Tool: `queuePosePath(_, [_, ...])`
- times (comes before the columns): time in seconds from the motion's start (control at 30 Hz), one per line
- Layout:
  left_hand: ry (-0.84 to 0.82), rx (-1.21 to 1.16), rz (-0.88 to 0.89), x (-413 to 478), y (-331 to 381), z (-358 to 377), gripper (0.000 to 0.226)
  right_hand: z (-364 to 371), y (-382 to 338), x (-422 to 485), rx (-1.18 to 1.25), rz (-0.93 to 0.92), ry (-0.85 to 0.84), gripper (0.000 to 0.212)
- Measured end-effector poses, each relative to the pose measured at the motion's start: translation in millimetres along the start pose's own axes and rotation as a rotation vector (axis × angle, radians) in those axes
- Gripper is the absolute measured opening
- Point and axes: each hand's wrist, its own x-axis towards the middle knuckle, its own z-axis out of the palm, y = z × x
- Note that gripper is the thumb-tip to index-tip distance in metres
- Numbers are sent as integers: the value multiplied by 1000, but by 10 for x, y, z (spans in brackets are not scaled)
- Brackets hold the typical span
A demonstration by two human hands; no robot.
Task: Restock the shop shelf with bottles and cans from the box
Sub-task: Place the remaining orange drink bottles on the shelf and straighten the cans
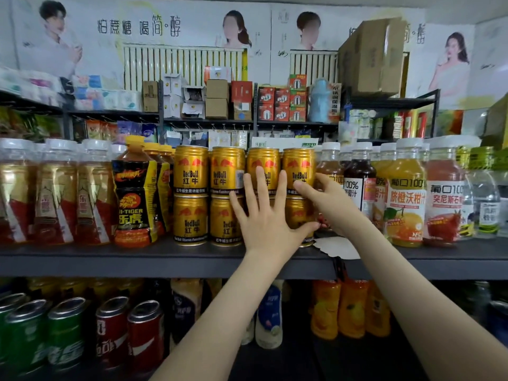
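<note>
Gold Red Bull cans point(191, 171) stand two high in several columns on the grey middle shelf point(165, 259). My left hand point(265, 218) lies flat with spread straight fingers against the fronts of the third and fourth columns. My right hand point(327, 204) reaches in from the right, its fingertips touching the side of the top right can point(298, 163). The lower cans of those two columns are mostly hidden behind my hands. The box is not in view.
Juice bottles point(405, 199) crowd the shelf right of the cans; Hi-Tiger bottles point(134, 193) and tea bottles point(56, 193) stand on the left. A white paper tag point(339, 247) lies at the shelf edge. The lower shelf holds soda cans point(112, 328) and more bottles.
</note>
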Motion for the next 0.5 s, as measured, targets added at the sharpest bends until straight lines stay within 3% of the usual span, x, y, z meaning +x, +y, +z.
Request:
queuePosePath(0.1, [-44,-13,-29,-3,64,70,113,-72,33,-20,3,-23,-100,39])
queuePosePath(0.2, [-90,-13,-20,-1,64,50,110,-67,42,-26,-32,-52,-113,47])
queuePosePath(0.33, [-131,-89,54,-92,-10,-65,96,107,86,-170,-238,-250,102,81])
queuePosePath(0.5, [40,-149,46,-349,-477,-303,62,653,36,-629,-458,-534,305,76])
